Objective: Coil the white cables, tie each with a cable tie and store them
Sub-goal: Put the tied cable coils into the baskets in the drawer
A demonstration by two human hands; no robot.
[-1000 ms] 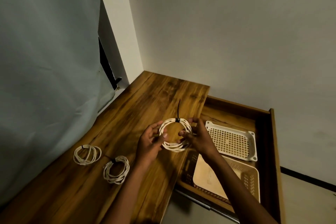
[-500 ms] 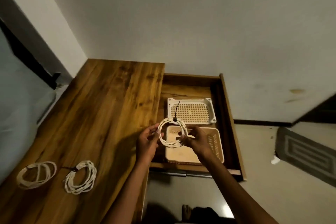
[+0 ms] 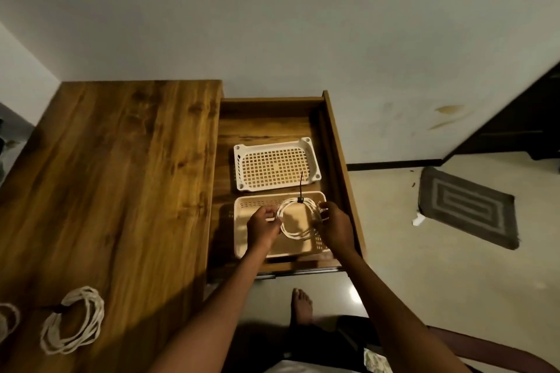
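From the head view, the left hand (image 3: 263, 226) pinches the nine o'clock side of a coiled white cable (image 3: 298, 218) and the right hand (image 3: 335, 227) pinches its three o'clock side, holding it over the beige basket (image 3: 242, 233) in the open drawer (image 3: 336, 142). A black cable tie (image 3: 300, 191) binds the coil at twelve o'clock, its tail pointing toward the white basket (image 3: 274, 165). At seven o'clock on the wooden desk (image 3: 121, 175) lie a second tied coil (image 3: 72, 324) and, cut by the frame edge, a third coil (image 3: 7, 319).

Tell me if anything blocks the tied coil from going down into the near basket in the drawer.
Nothing visible does. Both hands, left and right, hold the tied coil directly over the near basket, whose visible floor looks bare.
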